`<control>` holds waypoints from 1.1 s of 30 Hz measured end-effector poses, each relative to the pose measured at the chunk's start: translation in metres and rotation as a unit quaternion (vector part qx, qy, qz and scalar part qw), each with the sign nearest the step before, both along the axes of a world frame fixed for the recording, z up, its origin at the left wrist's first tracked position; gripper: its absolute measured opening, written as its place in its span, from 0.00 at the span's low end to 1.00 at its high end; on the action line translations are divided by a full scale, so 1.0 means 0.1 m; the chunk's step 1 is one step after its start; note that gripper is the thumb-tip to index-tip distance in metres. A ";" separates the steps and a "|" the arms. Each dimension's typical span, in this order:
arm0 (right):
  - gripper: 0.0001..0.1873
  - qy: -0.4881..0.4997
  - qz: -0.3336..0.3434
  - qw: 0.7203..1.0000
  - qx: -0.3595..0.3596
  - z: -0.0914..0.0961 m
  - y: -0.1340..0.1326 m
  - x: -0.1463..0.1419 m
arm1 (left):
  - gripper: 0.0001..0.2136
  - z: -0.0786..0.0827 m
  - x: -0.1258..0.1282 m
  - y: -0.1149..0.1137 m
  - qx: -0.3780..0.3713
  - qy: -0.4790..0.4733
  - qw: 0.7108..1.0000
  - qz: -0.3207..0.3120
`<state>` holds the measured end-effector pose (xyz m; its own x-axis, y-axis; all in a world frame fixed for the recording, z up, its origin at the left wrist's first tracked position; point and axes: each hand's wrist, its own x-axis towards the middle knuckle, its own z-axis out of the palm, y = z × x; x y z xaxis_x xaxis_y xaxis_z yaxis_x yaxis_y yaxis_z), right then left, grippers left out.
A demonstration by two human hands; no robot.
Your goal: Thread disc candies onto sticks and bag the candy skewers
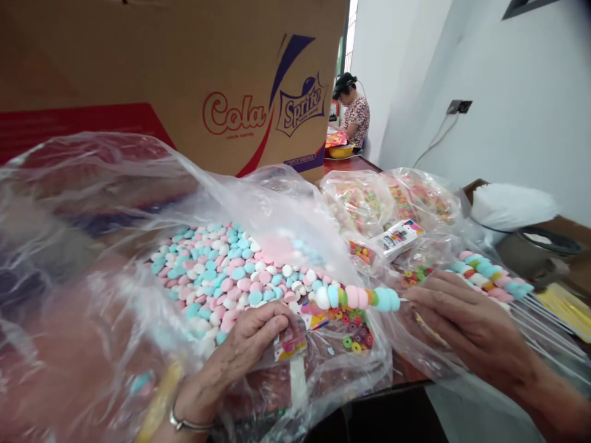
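Note:
My right hand (466, 326) is closed on the bare end of a candy skewer (357, 298). The skewer points left, threaded with white, pink and blue marshmallows and small coloured gummy rings. Below its tip, my left hand (253, 338) pinches a small clear plastic bag with colourful print (290, 344); its fingertips are partly hidden. Just behind that hand spreads a heap of pastel marshmallows (221, 271) inside a large clear plastic bag (221, 184). Gummy rings (357, 338) lie beside the small bag. Finished-looking marshmallow skewers (489, 274) are stacked beyond my right hand.
A large cardboard box (184, 61) stands behind the marshmallows. Bags of gummy rings (369, 203) and a stack of printed cards (399, 239) lie back right. White sticks (545, 326) lie at the right, near a dark container (530, 252). A co-worker (355, 114) sits at the far end.

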<state>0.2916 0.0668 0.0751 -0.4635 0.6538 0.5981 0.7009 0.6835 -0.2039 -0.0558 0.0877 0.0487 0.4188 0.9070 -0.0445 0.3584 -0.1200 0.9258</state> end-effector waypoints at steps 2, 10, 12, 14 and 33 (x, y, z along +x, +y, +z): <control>0.10 -0.007 0.002 1.000 0.007 -0.02 0.03 0.00 | 0.13 -0.02 -0.02 -0.01 -0.021 -0.016 1.000 0.009; 0.11 -0.049 0.012 0.997 0.065 -0.12 0.07 0.05 | 0.16 0.00 0.01 0.01 -0.029 -0.005 0.999 -0.010; 0.11 -0.053 0.010 0.996 0.074 -0.12 0.07 0.05 | 0.17 0.02 0.03 0.02 -0.033 0.018 0.999 -0.007; 0.11 -0.054 0.014 0.995 0.086 -0.09 0.07 0.05 | 0.18 0.02 0.05 0.03 -0.044 0.038 0.998 0.007; 0.12 -0.094 0.077 0.991 -0.053 0.07 0.14 -0.05 | 0.17 0.05 0.01 0.10 -0.033 0.095 0.994 -0.047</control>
